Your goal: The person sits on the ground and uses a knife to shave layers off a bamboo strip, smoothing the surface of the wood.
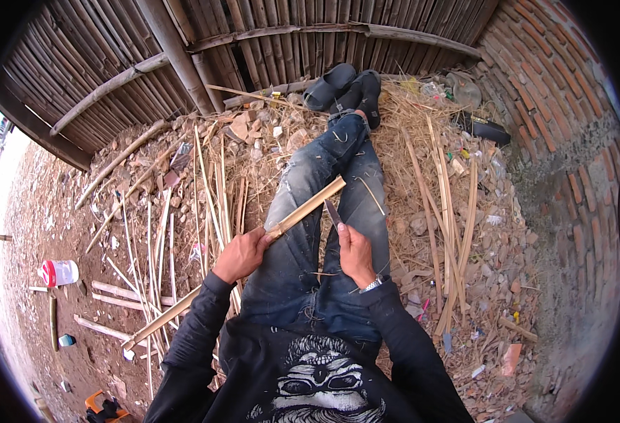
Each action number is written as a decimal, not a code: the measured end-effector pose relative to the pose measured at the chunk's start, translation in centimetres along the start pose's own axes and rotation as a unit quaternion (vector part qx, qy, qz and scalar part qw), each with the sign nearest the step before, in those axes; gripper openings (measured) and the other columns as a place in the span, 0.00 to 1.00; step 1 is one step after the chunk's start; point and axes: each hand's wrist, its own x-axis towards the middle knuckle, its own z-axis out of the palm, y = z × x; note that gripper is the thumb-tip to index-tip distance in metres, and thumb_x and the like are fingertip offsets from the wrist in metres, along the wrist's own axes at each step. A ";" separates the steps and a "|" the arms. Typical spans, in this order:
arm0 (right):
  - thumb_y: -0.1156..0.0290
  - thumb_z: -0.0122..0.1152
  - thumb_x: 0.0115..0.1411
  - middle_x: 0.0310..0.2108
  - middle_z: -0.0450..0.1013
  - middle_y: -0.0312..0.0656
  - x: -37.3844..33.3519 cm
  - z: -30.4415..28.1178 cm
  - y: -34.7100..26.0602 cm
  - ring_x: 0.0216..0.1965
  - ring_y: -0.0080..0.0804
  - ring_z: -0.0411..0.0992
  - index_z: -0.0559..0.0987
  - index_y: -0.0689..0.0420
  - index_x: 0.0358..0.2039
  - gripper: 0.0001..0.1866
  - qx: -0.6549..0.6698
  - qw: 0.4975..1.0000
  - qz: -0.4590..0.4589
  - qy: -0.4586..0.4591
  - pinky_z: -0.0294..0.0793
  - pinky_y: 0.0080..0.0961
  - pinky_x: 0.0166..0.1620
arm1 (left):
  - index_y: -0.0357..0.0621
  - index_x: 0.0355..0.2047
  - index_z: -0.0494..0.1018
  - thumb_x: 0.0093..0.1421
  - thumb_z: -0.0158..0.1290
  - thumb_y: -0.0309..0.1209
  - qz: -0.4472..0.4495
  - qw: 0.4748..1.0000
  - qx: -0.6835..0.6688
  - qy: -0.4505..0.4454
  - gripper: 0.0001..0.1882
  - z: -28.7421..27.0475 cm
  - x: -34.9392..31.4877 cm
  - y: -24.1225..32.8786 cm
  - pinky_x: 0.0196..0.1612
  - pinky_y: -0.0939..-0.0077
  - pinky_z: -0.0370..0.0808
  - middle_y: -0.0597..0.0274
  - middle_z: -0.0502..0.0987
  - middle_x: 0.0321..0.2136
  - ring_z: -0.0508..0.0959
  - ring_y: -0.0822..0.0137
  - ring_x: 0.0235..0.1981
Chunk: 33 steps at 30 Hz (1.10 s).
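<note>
My left hand (241,255) is wrapped round a long split bamboo strip (308,206). The strip slants across my jeans (289,271); its upper end lies over my shins and its lower end passes under my left forearm toward the ground. My right hand (355,255) grips a knife (333,213), its handle hidden in the fingers. The dark blade points up and to the left, close beside the strip; whether it touches the bamboo I cannot tell. A watch (371,284) sits on my right wrist.
Several thin bamboo strips (160,243) lie at my left, more strips (447,233) at my right. A bamboo wall (267,53) stands ahead, a brick wall (571,134) on the right. Rubble and straw cover the ground. A white-and-red bucket (62,273) lies far left.
</note>
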 end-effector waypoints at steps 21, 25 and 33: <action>0.56 0.49 0.77 0.25 0.73 0.63 -0.2 0.8 -0.6 0.31 0.71 0.72 0.75 0.62 0.31 0.22 -0.022 0.996 -0.015 -0.081 0.66 0.60 0.32 | 0.37 0.34 0.73 0.75 0.46 0.42 0.008 0.998 0.058 0.029 0.20 0.6 -0.3 0.7 0.34 0.41 0.75 0.35 0.77 0.23 0.79 0.33 0.28; 0.56 0.49 0.77 0.25 0.73 0.63 -1.0 1.1 -0.9 0.32 0.71 0.72 0.76 0.62 0.32 0.23 -0.037 0.984 -0.038 -0.168 0.67 0.59 0.33 | 0.36 0.33 0.74 0.75 0.46 0.42 -0.034 0.998 0.046 0.028 0.21 1.0 0.5 2.3 0.36 0.40 0.75 0.33 0.77 0.24 0.80 0.32 0.31; 0.53 0.50 0.77 0.21 0.72 0.57 -0.4 0.1 -0.5 0.24 0.61 0.71 0.75 0.63 0.30 0.25 0.054 0.964 -0.032 -0.257 0.69 0.48 0.31 | 0.37 0.34 0.75 0.75 0.45 0.43 -0.026 1.000 0.008 0.016 0.21 1.1 -0.2 0.6 0.37 0.41 0.74 0.36 0.79 0.26 0.80 0.32 0.32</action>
